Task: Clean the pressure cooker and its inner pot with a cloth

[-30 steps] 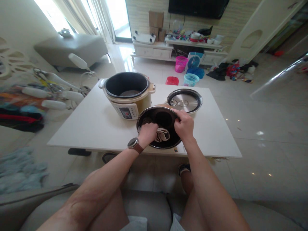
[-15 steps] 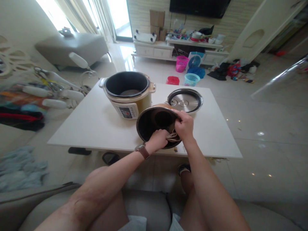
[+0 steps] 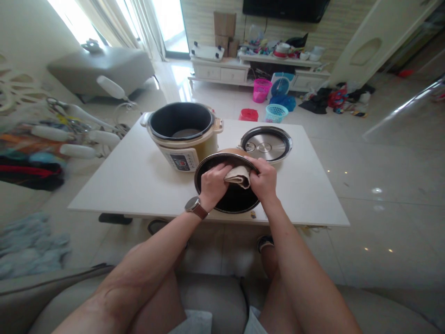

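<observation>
A dark inner pot (image 3: 236, 200) is tilted with its mouth toward me over the front of the white table (image 3: 118, 185). My right hand (image 3: 263, 180) grips its right rim, thumb and fingers closed over the edge. Inside the mouth, my left hand (image 3: 213, 184), with a watch on the wrist, is closed on a folded beige cloth (image 3: 238, 176) near the upper inner wall. Behind and to the left stands the cooker body (image 3: 205, 147), its top uncovered and a control panel on its front. The round metal lid (image 3: 269, 144) lies underside up behind the pot.
Beyond the table, a red stool (image 3: 249, 114), a light-blue basket (image 3: 276, 112) and a pink basket (image 3: 261, 90) stand on the floor. A cluttered TV cabinet (image 3: 236, 74) is by the wall. White lamp-like arms (image 3: 78, 150) reach in at the left.
My left hand has moved with the cloth from the lower right inside of the pot up and left toward its upper wall. My right hand keeps hold of the rim.
</observation>
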`<state>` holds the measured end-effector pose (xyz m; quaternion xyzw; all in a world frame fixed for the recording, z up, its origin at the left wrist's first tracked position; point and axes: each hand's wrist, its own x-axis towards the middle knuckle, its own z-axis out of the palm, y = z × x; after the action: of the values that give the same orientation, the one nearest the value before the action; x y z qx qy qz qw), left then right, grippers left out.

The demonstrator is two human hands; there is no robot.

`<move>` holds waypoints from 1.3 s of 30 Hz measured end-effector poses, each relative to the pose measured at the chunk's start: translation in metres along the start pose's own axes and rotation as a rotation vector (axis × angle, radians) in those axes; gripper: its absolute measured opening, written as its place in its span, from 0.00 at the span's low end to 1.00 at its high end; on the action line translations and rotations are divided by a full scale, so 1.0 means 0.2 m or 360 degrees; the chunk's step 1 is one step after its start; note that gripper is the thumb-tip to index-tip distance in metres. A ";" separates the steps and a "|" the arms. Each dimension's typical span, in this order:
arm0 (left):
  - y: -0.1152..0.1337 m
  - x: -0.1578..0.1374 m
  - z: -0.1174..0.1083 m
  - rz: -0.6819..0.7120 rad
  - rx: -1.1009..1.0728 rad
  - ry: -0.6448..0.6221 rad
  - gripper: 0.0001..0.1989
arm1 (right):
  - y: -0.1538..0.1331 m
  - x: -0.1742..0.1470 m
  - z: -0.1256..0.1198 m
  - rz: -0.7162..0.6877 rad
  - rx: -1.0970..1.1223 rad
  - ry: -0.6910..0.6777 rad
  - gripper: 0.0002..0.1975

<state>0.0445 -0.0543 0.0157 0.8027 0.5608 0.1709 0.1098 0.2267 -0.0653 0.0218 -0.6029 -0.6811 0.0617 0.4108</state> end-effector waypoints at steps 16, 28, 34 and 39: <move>0.02 -0.01 0.24 0.0056 0.0179 -0.0648 0.16 | 0.01 0.01 -0.01 -0.0020 -0.0054 0.0014 0.27; 0.00 -0.02 0.26 -0.0058 0.0080 -0.0577 0.16 | 0.02 0.00 -0.03 0.0218 -0.0089 -0.0067 0.29; 0.00 -0.02 0.29 -0.0225 -0.0004 -0.0523 0.16 | 0.03 -0.01 -0.04 0.0432 -0.0213 -0.0142 0.25; -0.04 0.01 0.31 -0.0360 -0.0096 -0.0491 0.15 | 0.04 -0.01 -0.03 0.0446 -0.0262 -0.0187 0.23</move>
<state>0.0635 -0.0496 -0.0443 0.7475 0.6186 0.0492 0.2371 0.2364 -0.0686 0.0208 -0.7190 -0.6159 0.0975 0.3069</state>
